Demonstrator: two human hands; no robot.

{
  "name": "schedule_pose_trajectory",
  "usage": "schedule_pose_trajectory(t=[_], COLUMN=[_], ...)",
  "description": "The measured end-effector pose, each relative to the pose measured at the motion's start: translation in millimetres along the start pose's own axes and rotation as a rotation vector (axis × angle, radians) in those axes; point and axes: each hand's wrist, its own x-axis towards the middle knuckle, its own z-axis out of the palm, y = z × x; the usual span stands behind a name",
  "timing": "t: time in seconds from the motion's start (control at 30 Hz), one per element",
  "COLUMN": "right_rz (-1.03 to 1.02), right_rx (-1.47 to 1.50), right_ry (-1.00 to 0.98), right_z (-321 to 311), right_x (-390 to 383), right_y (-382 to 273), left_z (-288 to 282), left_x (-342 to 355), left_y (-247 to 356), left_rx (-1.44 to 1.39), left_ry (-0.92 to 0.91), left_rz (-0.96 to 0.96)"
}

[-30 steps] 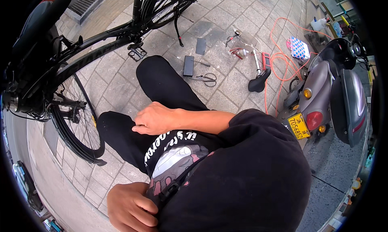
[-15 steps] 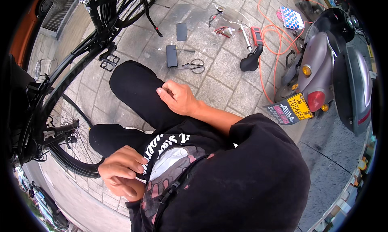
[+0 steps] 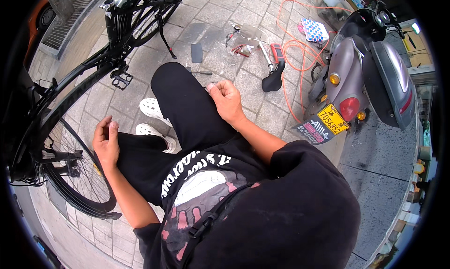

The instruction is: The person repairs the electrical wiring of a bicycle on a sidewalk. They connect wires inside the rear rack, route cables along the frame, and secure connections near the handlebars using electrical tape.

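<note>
My left hand (image 3: 106,142) is raised beside my left knee, its fingers loosely apart with nothing visible in them. My right hand (image 3: 226,103) is curled closed at the outer side of my right knee (image 3: 173,84), and no object shows in it. Just beyond that knee, a thin dark tool (image 3: 201,73) lies on the paving, partly hidden. To the left of my left hand is a black bicycle (image 3: 70,100), its spoked wheel (image 3: 77,175) close to my forearm. The bicycle's pedal (image 3: 122,79) sits ahead of my left hand.
A black saddle on a seatpost (image 3: 273,79), a red-and-black device (image 3: 277,52) and a dark flat pad (image 3: 196,53) lie on the paving. An orange hose (image 3: 300,53) loops beside a grey scooter (image 3: 349,67) at right. A blue-and-white checked packet (image 3: 315,30) lies beyond.
My left hand has moved up and forward, away from my body, and its fingers have straightened. My right hand has shifted right along with my right knee. My white shoes have come into view.
</note>
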Motion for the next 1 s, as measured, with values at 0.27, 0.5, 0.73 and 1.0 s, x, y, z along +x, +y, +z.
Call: schedule_pose_trajectory(t=[0.27,0.5,0.73,1.0], right_rz=[-0.135,0.16,0.239,0.301], right_rx=[-0.279,-0.566,-0.735,-1.032], right_ry=[0.326,0.252,0.174,-0.166], right_z=[-105.0,-159.4,-156.2,-127.5], right_x=[101.7,162.6,251.4,356.6], right_y=[-24.6,100.2,142.8,135.4], left_z=[32.3,95.6,143.7,165.0], left_x=[5.8,25.0,78.3,114.2], left_y=[27.9,64.6,40.9,44.9], left_rx=[0.361,0.695,0.569,0.651], left_ry=[-0.153,-0.413,-0.744,-0.988], left_rz=[0.159,0.363,-0.035,-0.213])
